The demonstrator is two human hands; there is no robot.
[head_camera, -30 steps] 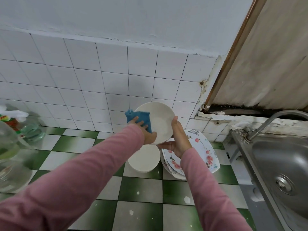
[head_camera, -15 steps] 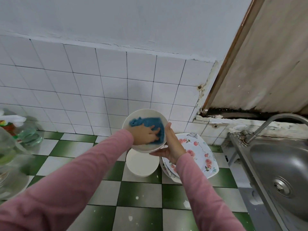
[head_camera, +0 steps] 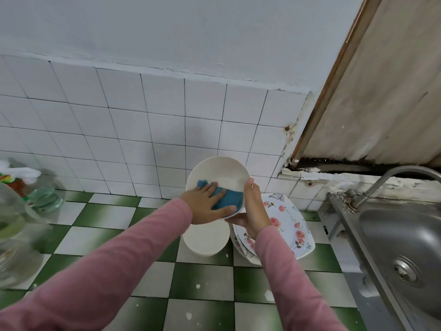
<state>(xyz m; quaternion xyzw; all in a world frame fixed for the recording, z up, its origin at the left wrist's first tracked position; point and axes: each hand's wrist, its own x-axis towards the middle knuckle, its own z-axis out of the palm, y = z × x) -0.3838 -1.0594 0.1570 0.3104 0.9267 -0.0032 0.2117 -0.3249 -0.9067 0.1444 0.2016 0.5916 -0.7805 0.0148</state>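
Centre frame: flat left hand [head_camera: 206, 206] pressing soft blue cloth [head_camera: 229, 199] inside round white bowl [head_camera: 219, 170]; right hand [head_camera: 254, 209] clamping rim. Likely rigid, slick, breakable; best cupped underneath.

Bright enough, soft diffuse light with a cool grey cast, source not in view. No hard shadows. A faint blurry shadow sits on the tiled wall [head_camera: 198, 134] just above the white bowl [head_camera: 218, 173], with darker shade on the lower bowl [head_camera: 205, 240] right beneath it. The white bowl's inside is near washed-out. Mild sheen on the steel sink [head_camera: 403, 235] far right of the bowl, no harsh glare. Sharp around the bowl. Clear bottles [head_camera: 14, 235] far left of it are smeared and soft. Wide-angle warp: tile lines bow left of the bowl, and the wooden frame [head_camera: 334, 77] up right of it leans.
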